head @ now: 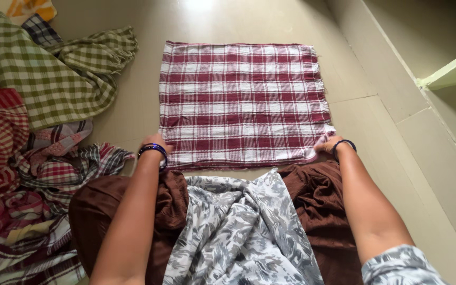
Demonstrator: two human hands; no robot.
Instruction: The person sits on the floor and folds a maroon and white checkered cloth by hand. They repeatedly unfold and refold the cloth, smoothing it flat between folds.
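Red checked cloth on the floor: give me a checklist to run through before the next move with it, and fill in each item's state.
1. Red checked cloth lies flat on the floor: ok, only light creases.
2. Left hand on the near left corner: ok, it rests at that corner.
3. Right hand on the near right corner: ok, fingers pinch the edge there.
4. Far edge straight and squared: ok, though the fringed right edge runs a little uneven.
5. Pile of checked cloths apart from it: ok, a strip of bare floor shows between.
6. Cloth layers aligned underneath: cannot tell, only the top face shows.
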